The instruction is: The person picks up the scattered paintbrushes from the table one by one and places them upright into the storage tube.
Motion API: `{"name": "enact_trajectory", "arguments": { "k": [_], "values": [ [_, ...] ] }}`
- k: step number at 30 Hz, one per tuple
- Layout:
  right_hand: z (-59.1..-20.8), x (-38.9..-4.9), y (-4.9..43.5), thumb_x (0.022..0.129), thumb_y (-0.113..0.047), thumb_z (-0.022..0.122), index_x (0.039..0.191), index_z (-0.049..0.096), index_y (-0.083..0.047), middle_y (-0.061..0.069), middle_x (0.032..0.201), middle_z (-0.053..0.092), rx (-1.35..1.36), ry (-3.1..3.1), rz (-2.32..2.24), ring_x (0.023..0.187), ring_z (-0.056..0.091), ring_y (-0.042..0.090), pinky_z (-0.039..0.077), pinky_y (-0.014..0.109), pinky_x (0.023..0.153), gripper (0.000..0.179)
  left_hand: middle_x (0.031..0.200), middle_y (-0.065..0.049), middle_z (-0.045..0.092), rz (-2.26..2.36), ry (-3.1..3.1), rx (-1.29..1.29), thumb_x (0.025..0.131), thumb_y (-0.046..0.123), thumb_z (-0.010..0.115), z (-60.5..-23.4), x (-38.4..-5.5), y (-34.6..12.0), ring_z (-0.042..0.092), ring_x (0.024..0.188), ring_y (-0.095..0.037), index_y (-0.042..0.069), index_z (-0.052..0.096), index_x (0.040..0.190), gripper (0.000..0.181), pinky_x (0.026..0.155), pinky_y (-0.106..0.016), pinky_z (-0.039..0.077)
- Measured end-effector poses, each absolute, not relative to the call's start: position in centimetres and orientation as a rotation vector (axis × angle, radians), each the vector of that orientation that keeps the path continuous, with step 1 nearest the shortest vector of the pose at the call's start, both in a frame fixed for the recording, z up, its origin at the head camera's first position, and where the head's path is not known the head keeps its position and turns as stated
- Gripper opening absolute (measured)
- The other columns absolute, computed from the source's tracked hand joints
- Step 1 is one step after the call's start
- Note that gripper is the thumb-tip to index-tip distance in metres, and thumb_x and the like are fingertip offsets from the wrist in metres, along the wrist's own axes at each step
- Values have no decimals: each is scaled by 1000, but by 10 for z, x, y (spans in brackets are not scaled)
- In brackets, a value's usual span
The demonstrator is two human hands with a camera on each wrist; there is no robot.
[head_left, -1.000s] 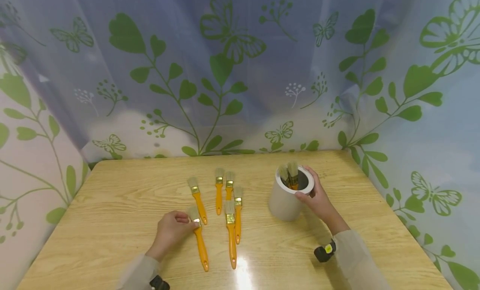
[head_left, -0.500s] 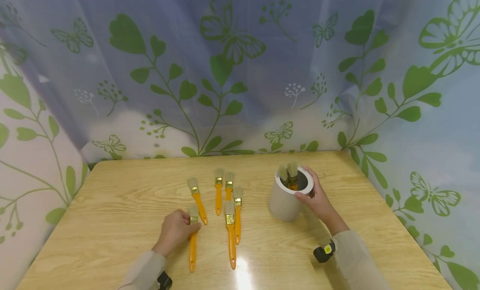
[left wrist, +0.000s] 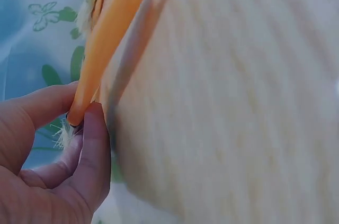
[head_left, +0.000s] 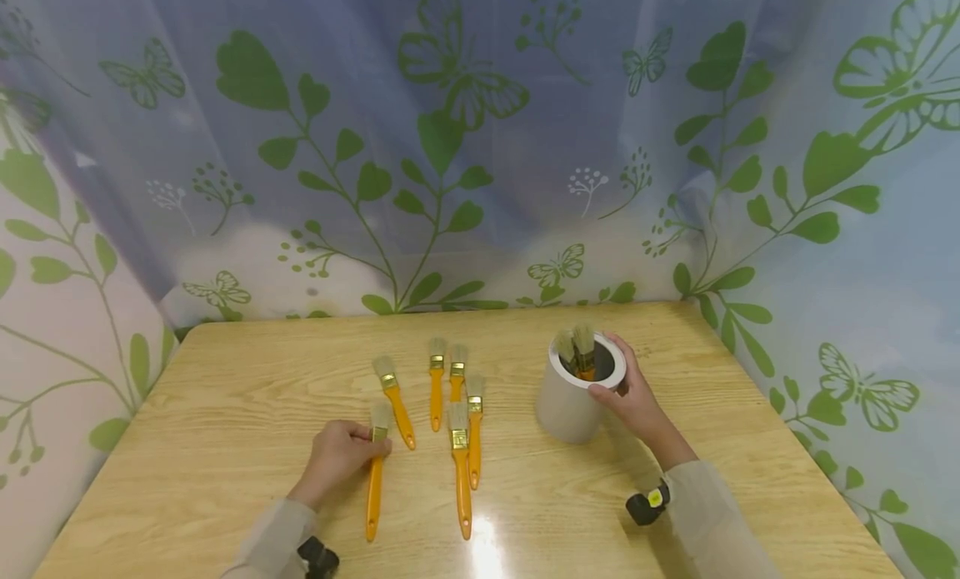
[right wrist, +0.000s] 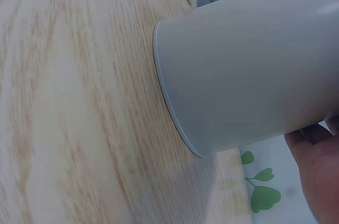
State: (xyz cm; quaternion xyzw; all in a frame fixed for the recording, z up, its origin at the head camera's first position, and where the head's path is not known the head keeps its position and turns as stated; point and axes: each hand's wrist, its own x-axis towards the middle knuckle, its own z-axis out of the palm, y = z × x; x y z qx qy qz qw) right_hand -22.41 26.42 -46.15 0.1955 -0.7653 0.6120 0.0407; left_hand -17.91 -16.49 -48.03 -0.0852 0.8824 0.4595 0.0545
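Observation:
In the head view, my left hand [head_left: 341,454] pinches a paintbrush [head_left: 374,500] near its metal ferrule, bristles pointing away from me. The left wrist view has its orange handle [left wrist: 114,33] above the wood, with a shadow beside it. Over on the right, my right hand [head_left: 637,408] grips the upper side of a light grey cylindrical container [head_left: 564,408], thumb at the rim. Paintbrushes [head_left: 585,346] stand bristles up inside the container; how many is hidden. In the right wrist view, the container's base [right wrist: 175,113] rests on the table.
Several loose paintbrushes [head_left: 462,496] lie between the hands, one paintbrush [head_left: 400,408] just right of the held one. They rest on a wooden table [head_left: 225,396]. A leaf-and-butterfly patterned curtain [head_left: 480,229] hangs along its back edge, with similar fabric on both sides.
My left hand has moved a little left with the paintbrush, whose handle end swung left, from pointing down-right to slightly down-left. My right hand and the container stay put.

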Motion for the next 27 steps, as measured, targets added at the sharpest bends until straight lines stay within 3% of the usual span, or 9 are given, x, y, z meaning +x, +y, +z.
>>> {"name": "enact_trajectory", "arguments": {
  "k": [10, 20, 27],
  "values": [
    [-463, -223, 265, 91, -3, 60, 153, 11, -10, 22, 150, 23, 601, -2343, 1871, 123, 38, 4, 38, 10, 94, 79, 89, -13, 66, 1633, 2480, -226, 87, 14, 70, -452, -197, -166, 64, 73, -16, -8, 61, 102, 28, 71, -34, 59],
    [-463, -223, 264, 91, -1, 59, 153, 10, -8, 23, 150, 23, 604, -2341, 1870, 122, 39, 4, 38, 9, 94, 79, 102, -13, 69, 1694, 2431, -93, 89, 28, 70, -407, -221, -155, 66, 83, -16, -6, 57, 118, 46, 83, -37, 56],
    [-461, -223, 263, 90, -1, 60, 153, 11, -7, 24, 150, 23, 590, -2336, 1860, 123, 37, 2, 36, 8, 95, 79, 108, -16, 68, 1792, 2356, 24, 92, 23, 66, -379, -229, -128, 66, 87, -16, -5, 58, 116, 38, 86, -34, 56]
  ]
}}
